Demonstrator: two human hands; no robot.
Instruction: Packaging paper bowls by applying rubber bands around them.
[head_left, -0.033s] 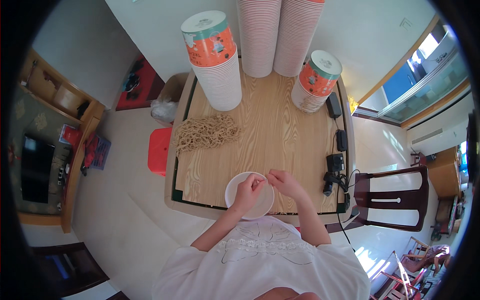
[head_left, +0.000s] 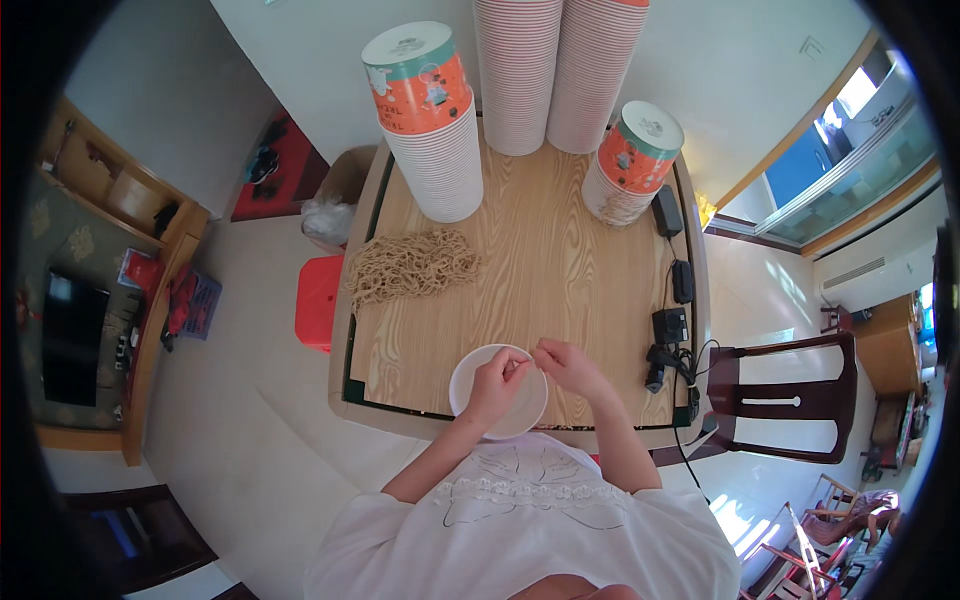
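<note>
A white round paper tub (head_left: 508, 408) stands open side up at the table's near edge, close against my shirt. Above its opening my left hand (head_left: 500, 382) is closed, thumb and fingers pinched together. My right hand (head_left: 570, 368) is pinched as well, at the tub's right rim and almost touching the left. Whatever sits between the fingertips is too small to make out. Farther off, to the left of both hands, lies a loose heap of tan knotted cord (head_left: 415, 267).
Upside-down tub stacks with orange and green prints stand at the far left (head_left: 440, 140) and far right (head_left: 633, 165). Two taller stacks (head_left: 518, 80) rise between them. Black adapters and cables (head_left: 672, 325) line the right edge. A red stool (head_left: 318, 303) and dark chair (head_left: 785, 397) flank the table.
</note>
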